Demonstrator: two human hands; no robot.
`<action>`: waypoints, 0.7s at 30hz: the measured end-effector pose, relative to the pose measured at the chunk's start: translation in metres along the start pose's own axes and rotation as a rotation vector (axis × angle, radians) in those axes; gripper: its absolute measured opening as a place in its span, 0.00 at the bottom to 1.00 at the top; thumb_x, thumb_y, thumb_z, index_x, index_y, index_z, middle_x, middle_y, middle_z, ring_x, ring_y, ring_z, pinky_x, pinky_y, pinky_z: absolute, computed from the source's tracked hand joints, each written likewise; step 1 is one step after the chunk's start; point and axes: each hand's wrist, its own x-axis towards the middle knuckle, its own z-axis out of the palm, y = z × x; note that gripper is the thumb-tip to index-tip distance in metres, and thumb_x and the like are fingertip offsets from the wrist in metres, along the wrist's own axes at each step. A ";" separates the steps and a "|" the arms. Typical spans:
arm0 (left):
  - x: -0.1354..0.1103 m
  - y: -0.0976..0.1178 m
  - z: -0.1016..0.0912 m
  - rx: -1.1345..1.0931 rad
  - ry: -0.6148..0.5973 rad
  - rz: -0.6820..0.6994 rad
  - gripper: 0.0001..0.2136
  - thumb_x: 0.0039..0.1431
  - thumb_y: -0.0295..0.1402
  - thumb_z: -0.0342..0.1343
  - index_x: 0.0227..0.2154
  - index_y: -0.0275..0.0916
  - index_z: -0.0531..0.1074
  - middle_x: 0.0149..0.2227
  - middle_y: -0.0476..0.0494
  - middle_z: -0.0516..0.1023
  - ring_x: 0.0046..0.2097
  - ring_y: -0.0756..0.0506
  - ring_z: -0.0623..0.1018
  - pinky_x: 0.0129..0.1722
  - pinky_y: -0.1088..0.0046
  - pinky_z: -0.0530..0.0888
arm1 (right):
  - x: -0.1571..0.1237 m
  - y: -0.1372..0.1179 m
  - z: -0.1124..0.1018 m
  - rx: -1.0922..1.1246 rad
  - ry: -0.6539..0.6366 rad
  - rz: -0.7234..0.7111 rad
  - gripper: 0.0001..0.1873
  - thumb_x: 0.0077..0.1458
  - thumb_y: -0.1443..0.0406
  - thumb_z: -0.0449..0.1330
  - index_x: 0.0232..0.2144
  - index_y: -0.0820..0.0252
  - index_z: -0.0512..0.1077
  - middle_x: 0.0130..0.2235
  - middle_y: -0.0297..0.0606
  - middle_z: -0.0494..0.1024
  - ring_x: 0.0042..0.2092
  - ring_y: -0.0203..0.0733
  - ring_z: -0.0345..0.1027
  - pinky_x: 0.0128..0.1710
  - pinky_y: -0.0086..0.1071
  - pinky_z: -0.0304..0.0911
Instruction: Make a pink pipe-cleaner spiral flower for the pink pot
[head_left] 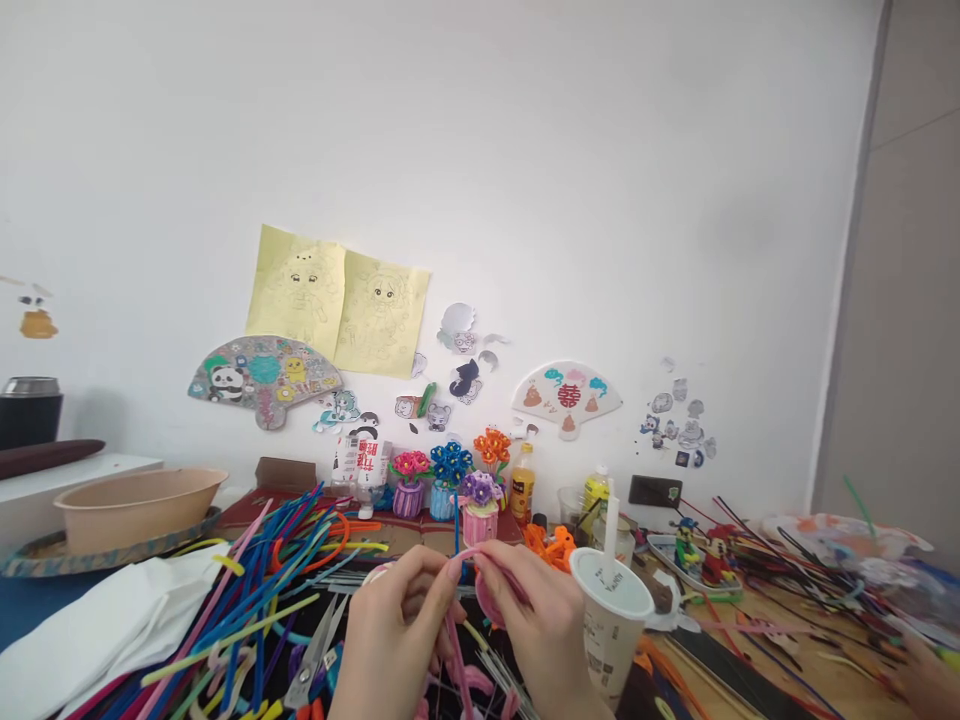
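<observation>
My left hand (397, 635) and right hand (541, 630) meet low over a crowded table (817, 685), fingertips close together, and both are pinched on a pink pipe cleaner (459, 655). The strand arches between my fingers and trails down between my palms, just in front of my chest and above the table's near edge. How tightly each finger grips I cannot tell, since the knuckles hide the contact.

A white lidded cup (611, 610) with a straw stands just beside my right hand, almost touching it. A pair of scissors (315, 655) lies near my left hand, blades pointing away from me. Left of that, a loose heap of pipe cleaners (277, 570) in blue, yellow, pink and orange fans across the table, and partly overlaps folded white paper (97, 625).

Beyond my hands, 4 small flower pots (450, 478) made of pipe cleaners stand near the wall, with a yellow-labelled bottle (523, 485) just to their right. A tan oval bowl (139, 505) sits on a tray at far left. More dark strands (780, 560) spread over the table's right side.

On the white wall hang 2 yellow drawings (337, 300) side by side, with a decorated paper fan (262, 378) below them and another fan (568, 397) further right, with small stickers scattered between them.
</observation>
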 end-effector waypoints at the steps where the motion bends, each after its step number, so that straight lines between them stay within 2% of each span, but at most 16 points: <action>1: 0.000 0.000 0.000 0.027 0.003 0.011 0.16 0.54 0.49 0.55 0.25 0.40 0.71 0.18 0.52 0.73 0.16 0.51 0.69 0.16 0.79 0.63 | -0.001 0.001 0.001 -0.028 -0.013 -0.036 0.15 0.66 0.62 0.52 0.34 0.60 0.76 0.27 0.36 0.80 0.25 0.38 0.75 0.27 0.27 0.65; 6: -0.002 0.004 0.005 0.144 0.006 0.083 0.16 0.59 0.47 0.51 0.22 0.42 0.69 0.14 0.55 0.67 0.15 0.51 0.68 0.17 0.79 0.61 | 0.000 0.000 0.001 -0.143 -0.005 -0.152 0.17 0.68 0.64 0.50 0.32 0.62 0.75 0.24 0.36 0.78 0.24 0.37 0.73 0.25 0.28 0.61; 10: -0.006 0.006 0.010 0.201 0.081 0.122 0.16 0.61 0.45 0.48 0.22 0.42 0.67 0.12 0.56 0.65 0.15 0.51 0.67 0.20 0.79 0.62 | 0.003 -0.004 0.000 -0.205 0.027 -0.254 0.17 0.68 0.66 0.50 0.31 0.64 0.75 0.24 0.37 0.78 0.23 0.36 0.73 0.24 0.28 0.59; 14: -0.006 0.004 0.010 0.236 0.094 0.120 0.17 0.62 0.45 0.47 0.22 0.42 0.66 0.12 0.57 0.64 0.15 0.51 0.66 0.19 0.79 0.60 | 0.003 -0.006 0.002 -0.261 0.036 -0.289 0.18 0.68 0.67 0.49 0.30 0.64 0.75 0.22 0.36 0.77 0.21 0.35 0.70 0.23 0.29 0.57; 21: -0.002 -0.005 0.005 0.256 0.054 0.098 0.15 0.61 0.46 0.47 0.25 0.42 0.67 0.17 0.54 0.71 0.15 0.51 0.67 0.18 0.78 0.62 | 0.000 -0.004 0.005 -0.232 0.031 -0.303 0.15 0.67 0.68 0.51 0.33 0.67 0.75 0.24 0.39 0.78 0.23 0.37 0.71 0.24 0.30 0.56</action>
